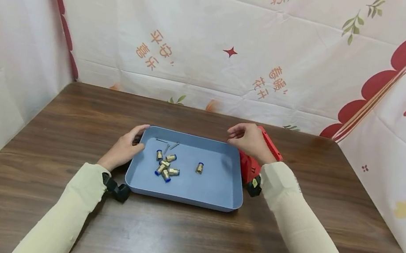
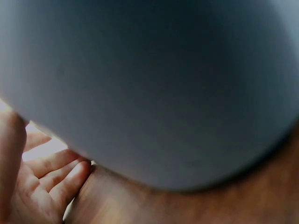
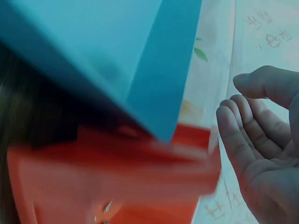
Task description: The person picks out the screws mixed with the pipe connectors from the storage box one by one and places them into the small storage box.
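Note:
A blue-grey tray [image 1: 213, 186] holds several brass push-in fittings [image 1: 164, 163] with blue collars, grouped left of centre. One more brass fitting [image 1: 199, 168] stands apart to their right. Three thin silver screws [image 1: 167, 147] lie near the tray's back left. At the left rim my left hand [image 1: 124, 149] grips the tray, thumb at the edge and fingers along the outer wall. My right hand [image 1: 250, 141] hovers by the back right corner, over a red plastic box [image 1: 248, 167]. Its fingers are loosely bent, with nothing seen between them and the thumb [image 3: 266, 84].
The red box is beside the tray's right wall, partly hidden by the right arm; small metal parts [image 3: 107, 206] show inside it. Dark wood table [image 1: 176, 238] surrounds the tray. A printed white cloth [image 1: 202, 32] hangs behind and at both sides.

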Available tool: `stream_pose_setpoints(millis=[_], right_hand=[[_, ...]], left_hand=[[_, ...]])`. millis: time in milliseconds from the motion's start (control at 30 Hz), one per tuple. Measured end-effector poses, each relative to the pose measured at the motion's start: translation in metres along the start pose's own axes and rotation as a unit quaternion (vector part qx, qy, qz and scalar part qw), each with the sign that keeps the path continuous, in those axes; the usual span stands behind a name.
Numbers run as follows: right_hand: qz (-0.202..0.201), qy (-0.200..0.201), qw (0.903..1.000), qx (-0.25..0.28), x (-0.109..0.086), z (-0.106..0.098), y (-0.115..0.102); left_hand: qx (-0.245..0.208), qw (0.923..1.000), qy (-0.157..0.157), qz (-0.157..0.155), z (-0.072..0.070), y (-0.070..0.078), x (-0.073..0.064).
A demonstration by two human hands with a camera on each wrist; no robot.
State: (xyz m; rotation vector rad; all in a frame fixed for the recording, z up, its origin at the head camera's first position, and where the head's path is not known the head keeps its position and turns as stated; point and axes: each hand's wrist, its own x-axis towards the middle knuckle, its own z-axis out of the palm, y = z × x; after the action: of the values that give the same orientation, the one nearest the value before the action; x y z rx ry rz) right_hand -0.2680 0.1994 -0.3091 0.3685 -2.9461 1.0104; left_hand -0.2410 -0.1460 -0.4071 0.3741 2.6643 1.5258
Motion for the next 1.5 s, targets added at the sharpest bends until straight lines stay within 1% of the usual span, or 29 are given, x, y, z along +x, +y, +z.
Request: stream_pose_setpoints(millis=[200, 367, 567, 700, 933, 1200, 1500], right_hand=[[-0.002, -0.020, 0.9998, 0.003, 0.007, 0.019, -0.010], [-0.011, -0.036, 0.9993, 0.004, 0.014, 0.039, -0.015], [-0.033, -0.050, 0.9980, 0.016, 0.017, 0.058, -0.022], [-0.049, -0.058, 0.9970, 0.018, 0.020, 0.066, -0.027], [-0.030, -0.101, 0.9944, 0.014, 0.023, 0.082, -0.033], [-0.040, -0.145, 0.9886, 0.008, 0.023, 0.093, -0.043], [-0.051, -0.164, 0.9851, -0.009, 0.025, 0.103, -0.050]], left_hand=[[-0.003, 1.0000, 0.000, 0.000, -0.001, 0.001, 0.000], [-0.005, 1.0000, -0.003, -0.003, -0.001, -0.001, 0.000], [-0.011, 0.9999, -0.008, -0.010, -0.001, -0.001, 0.001], [-0.013, 0.9998, -0.005, -0.012, -0.002, 0.001, 0.002], [-0.014, 0.9998, -0.007, -0.012, -0.002, 0.000, 0.002], [-0.010, 0.9998, -0.007, -0.018, -0.002, -0.003, 0.002], [-0.011, 0.9998, -0.006, -0.018, -0.001, 0.000, 0.002]])
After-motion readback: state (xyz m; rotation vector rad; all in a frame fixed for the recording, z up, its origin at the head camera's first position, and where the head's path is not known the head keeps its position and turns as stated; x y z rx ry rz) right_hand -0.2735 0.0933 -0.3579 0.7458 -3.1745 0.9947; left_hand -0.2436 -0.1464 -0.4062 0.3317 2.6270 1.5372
